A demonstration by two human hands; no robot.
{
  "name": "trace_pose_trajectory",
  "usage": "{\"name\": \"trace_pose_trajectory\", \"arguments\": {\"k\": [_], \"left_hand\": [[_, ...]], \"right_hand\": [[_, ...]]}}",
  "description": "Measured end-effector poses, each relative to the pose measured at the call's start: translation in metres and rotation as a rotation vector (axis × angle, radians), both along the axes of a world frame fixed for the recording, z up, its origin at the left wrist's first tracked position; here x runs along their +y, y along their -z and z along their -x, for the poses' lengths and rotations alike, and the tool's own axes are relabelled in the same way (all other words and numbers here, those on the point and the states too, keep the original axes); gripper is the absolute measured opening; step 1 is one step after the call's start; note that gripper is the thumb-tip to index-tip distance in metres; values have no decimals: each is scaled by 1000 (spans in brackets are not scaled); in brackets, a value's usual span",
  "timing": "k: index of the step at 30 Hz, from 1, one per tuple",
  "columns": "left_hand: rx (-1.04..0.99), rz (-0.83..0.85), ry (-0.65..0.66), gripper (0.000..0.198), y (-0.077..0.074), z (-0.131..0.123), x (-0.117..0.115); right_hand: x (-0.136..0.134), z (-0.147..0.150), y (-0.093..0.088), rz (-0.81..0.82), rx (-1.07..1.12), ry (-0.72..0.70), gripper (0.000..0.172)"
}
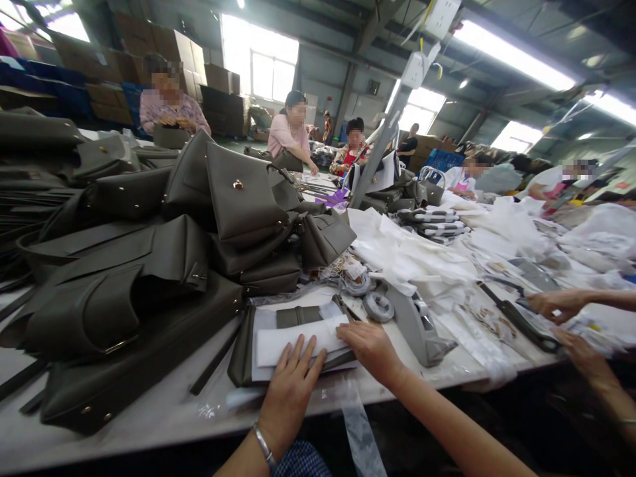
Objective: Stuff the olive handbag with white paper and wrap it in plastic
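A flat olive-grey leather piece (242, 354) lies on the white table (149, 414) near its front edge, with white foam wrapping (298, 339) folded over it. My left hand (291, 387) rests flat on the wrapping, fingers stretched out. My right hand (370, 348) presses the right end of the wrapping, fingers curled down over its edge. A grey strap (298, 315) lies across the piece just behind the wrapping.
A heap of olive-grey handbags (149, 265) fills the left of the table. Tape rolls (377, 307) and a grey tape dispenser (417, 328) sit right of my hands. Another person's hands (561, 305) handle a dark strap at right. Several people sit at the far side.
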State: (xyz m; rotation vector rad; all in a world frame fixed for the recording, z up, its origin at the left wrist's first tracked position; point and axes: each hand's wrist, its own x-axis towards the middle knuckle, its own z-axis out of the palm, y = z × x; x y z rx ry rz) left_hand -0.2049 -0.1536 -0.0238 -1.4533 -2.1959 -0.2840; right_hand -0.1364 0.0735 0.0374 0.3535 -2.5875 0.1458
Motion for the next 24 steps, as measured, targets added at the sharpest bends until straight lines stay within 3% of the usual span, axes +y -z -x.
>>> {"name": "trace_pose_trajectory", "arguments": {"k": [6, 16, 24], "left_hand": [[-75, -36, 6, 63, 2, -1, -1], [-9, 17, 9, 71, 4, -1, -1], [-17, -114, 198, 87, 43, 27, 2]], "right_hand": [[-7, -22, 14, 27, 42, -15, 29], [-20, -44, 25, 77, 81, 9, 29], [-14, -48, 71, 10, 148, 84, 15]]}}
